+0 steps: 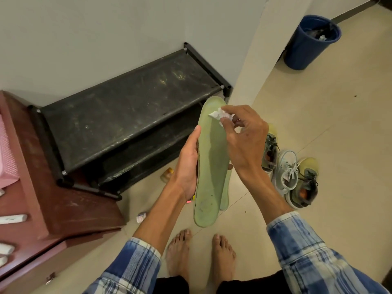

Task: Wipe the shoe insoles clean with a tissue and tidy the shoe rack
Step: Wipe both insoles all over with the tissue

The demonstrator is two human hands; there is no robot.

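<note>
Grips green insole (212, 166) mid-length in left hand (187, 164) — probably light, thin, floppy, so best supported there. Pinches crumpled tissue (218, 115) in right hand (246, 141) at the far end.

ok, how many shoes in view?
3, all on the floor right of the right hand: far olive shoe, pale shoe in the middle, near olive shoe. The forearm may hide others.

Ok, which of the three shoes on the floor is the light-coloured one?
The middle shoe, whitish with pale laces. The far shoe and near shoe beside it are olive green with orange insides.
</note>
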